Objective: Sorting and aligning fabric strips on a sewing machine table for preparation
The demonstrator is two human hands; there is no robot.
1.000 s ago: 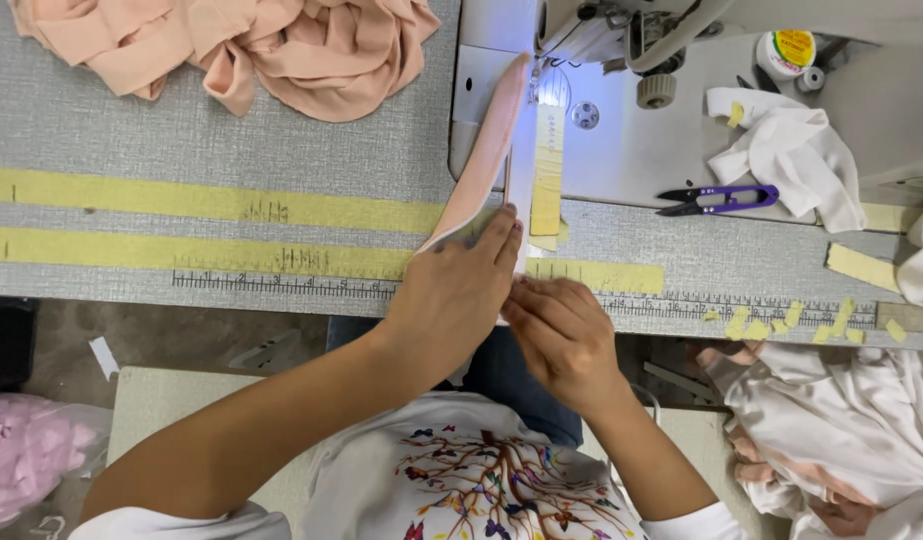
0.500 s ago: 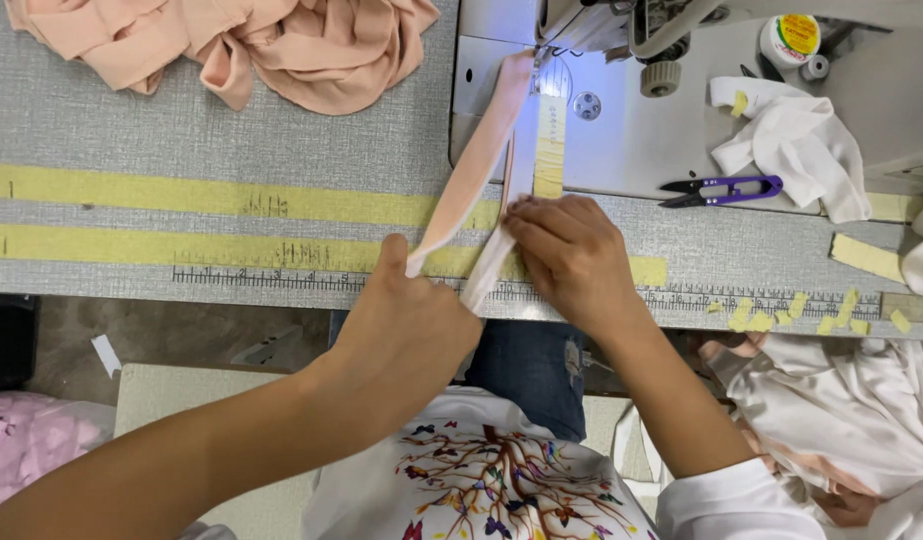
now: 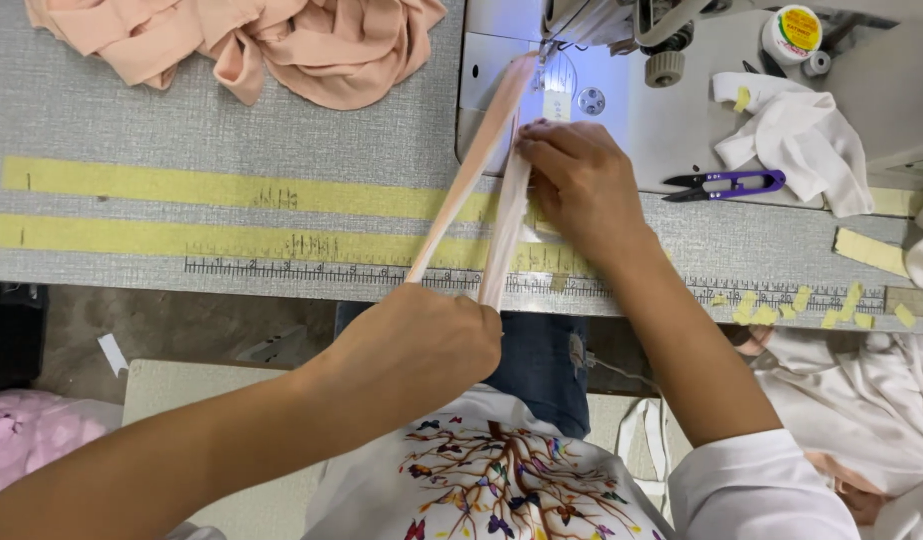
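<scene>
Two narrow peach fabric strips point(image 3: 472, 170) run from the sewing machine's needle area point(image 3: 557, 45) back over the table's front edge. My left hand point(image 3: 417, 345) is closed around their near ends below the table edge and holds them taut. My right hand point(image 3: 582, 180) lies on the machine bed, fingers pressing the right strip near the needle. The strips' far ends are lit by the machine lamp.
A heap of peach cloth point(image 3: 242, 40) lies at the table's back left. Two yellow tape bands point(image 3: 232, 190) and a printed ruler point(image 3: 312, 270) cross the grey table. Purple thread snips point(image 3: 727, 183), a white rag point(image 3: 797, 135) and a thread spool point(image 3: 794, 30) lie right of the machine.
My left hand has slid back off the table edge toward me, pulling the strips tight. My right hand has moved forward along the strip to the needle area.
</scene>
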